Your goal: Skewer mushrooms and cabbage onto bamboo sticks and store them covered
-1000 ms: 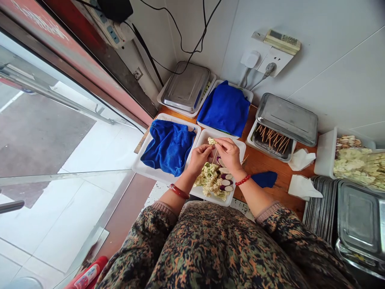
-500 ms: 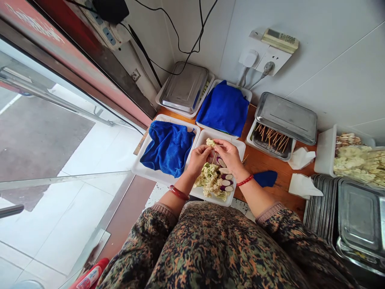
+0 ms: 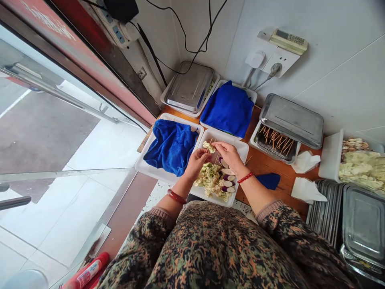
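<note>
Above a white tray [image 3: 242, 149], a cauliflower skewer [image 3: 209, 147] is between my hands, with pale florets on a thin wooden stick. My left hand [image 3: 196, 162] is closed on its lower left side. The thumb and fingers of my right hand [image 3: 230, 155] pinch it at the right end; the exact fingertip contact is small to see. Below, the tray holds a heap of cauliflower [image 3: 210, 176] and, to its right, a row of purple-skinned eggplant slices [image 3: 227, 178]. More thin sticks show between my hands, partly hidden.
To the left, a blue cloth [image 3: 171, 146] covers another tray; a second blue cloth [image 3: 228, 108] lies behind. Metal lids [image 3: 189, 86] top trays by the wall. Skewers [image 3: 276, 140] stick out at right. Stacked metal trays [image 3: 326, 208] stand far right. A glass door [image 3: 69, 176] is at left.
The cauliflower skewer has tilted and come slightly lower left, and more of its stick shows. My right fingers have drawn a little apart from my left ones. The view has shifted slightly.
</note>
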`<state>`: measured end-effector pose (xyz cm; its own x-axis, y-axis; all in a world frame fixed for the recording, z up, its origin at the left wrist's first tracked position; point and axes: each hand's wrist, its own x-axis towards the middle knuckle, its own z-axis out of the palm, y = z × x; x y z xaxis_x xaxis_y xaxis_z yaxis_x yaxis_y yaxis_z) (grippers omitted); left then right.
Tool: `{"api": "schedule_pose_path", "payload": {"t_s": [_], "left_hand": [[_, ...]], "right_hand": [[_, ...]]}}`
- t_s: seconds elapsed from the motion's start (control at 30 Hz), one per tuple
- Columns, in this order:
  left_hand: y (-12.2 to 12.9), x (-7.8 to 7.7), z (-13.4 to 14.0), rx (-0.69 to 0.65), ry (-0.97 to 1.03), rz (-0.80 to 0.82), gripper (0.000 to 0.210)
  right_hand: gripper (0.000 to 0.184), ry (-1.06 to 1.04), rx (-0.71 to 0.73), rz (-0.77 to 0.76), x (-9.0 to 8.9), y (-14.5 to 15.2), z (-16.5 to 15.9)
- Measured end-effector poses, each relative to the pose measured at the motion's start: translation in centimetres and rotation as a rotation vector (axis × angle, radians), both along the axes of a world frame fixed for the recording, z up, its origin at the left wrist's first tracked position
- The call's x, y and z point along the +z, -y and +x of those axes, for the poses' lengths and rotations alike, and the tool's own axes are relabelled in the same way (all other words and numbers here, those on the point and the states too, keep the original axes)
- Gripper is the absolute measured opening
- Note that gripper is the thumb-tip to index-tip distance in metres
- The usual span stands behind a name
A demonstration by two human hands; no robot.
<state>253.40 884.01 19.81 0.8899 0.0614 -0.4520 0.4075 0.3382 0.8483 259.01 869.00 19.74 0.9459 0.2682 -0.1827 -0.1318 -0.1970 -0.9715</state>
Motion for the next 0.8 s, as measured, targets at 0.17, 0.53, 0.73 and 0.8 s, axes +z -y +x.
{"api": "schedule_pose_path", "payload": {"t_s": [0.17,0.53,0.73,0.8], "left_hand": [[-0.6,-0.4,-0.6,-0.001,0.002,0.138,0.021],[-3.2,0.0,0.6,0.084,0.031,0.359,0.022],[-3.8,0.1,0.3,0.121,0.014,0.371,0.024],[-3.9,0.0,0.1,0.122,0.012,0.372,0.024]], "right_hand": [[0.031,-0.001,-0.011,-0.033,-0.5,-1.0,1.0],[0.028,-0.153,-0.043,-0.033,-1.1,-2.3,1.9],[0.032,-0.267,-0.139,-0.059,-2.9,-2.6,2.7],[0.035,-0.293,-0.131,-0.056,-3.2,-2.9,2.8]]}}
